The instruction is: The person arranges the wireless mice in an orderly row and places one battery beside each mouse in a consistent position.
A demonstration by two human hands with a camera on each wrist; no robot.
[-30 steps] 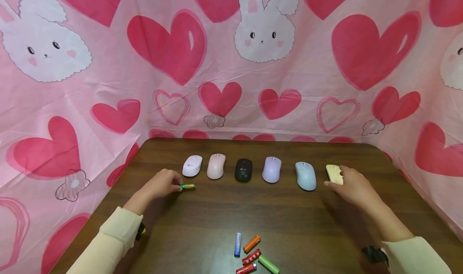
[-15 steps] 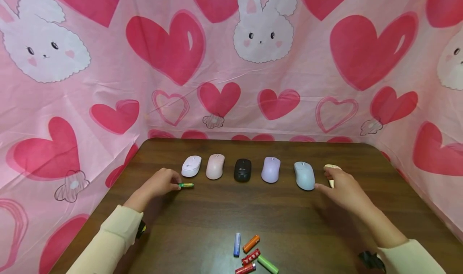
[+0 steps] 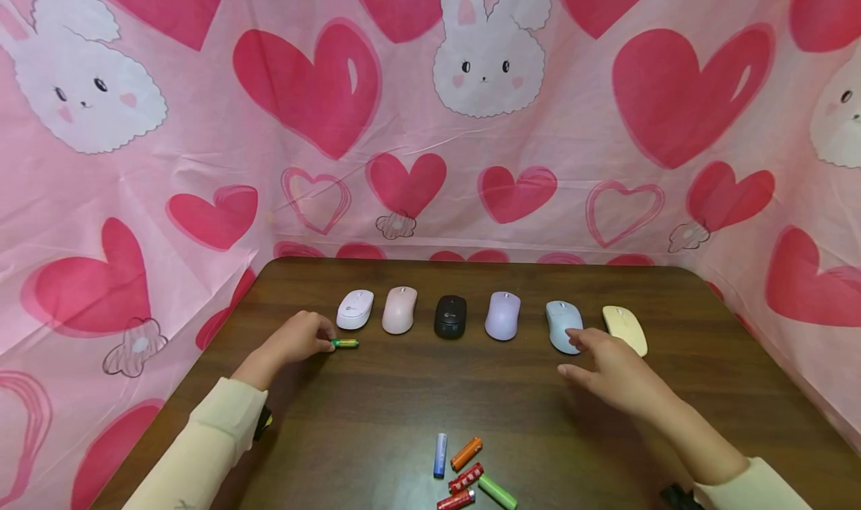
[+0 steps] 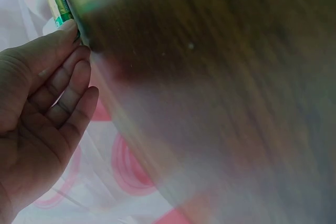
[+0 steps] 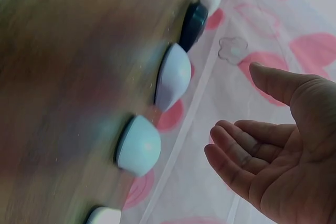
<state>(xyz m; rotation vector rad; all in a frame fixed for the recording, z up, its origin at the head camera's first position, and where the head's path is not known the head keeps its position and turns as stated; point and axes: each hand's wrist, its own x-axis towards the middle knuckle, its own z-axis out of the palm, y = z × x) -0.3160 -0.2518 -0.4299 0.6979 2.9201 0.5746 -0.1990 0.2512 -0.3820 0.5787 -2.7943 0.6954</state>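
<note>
In the head view my left hand (image 3: 297, 339) pinches a green-and-gold battery (image 3: 346, 343) between thumb and fingertips, low over the table in front of the white mouse (image 3: 355, 309). The left wrist view shows the same battery (image 4: 59, 4) sticking out past the thumb. My right hand (image 3: 619, 372) holds nothing, its thumb and fingers spread apart. It hovers in front of the light blue mouse (image 3: 562, 323), its fingers overlapping that mouse's near edge in the head view. The yellow mouse (image 3: 627, 329) lies just beyond this hand. In the right wrist view a gap separates the fingers from the blue mouse (image 5: 139, 145).
Between the white and blue mice, the row also has a pink mouse (image 3: 400, 310), a black mouse (image 3: 451, 316) and a lilac mouse (image 3: 502, 315). Several loose batteries, among them an orange battery (image 3: 467, 454), lie near the table's front edge. A pink cloth (image 3: 430, 143) hangs around the table.
My right hand has come away from the yellow mouse and moved left and nearer, to the front of the blue mouse. The left hand keeps its pinch on the battery, almost still.
</note>
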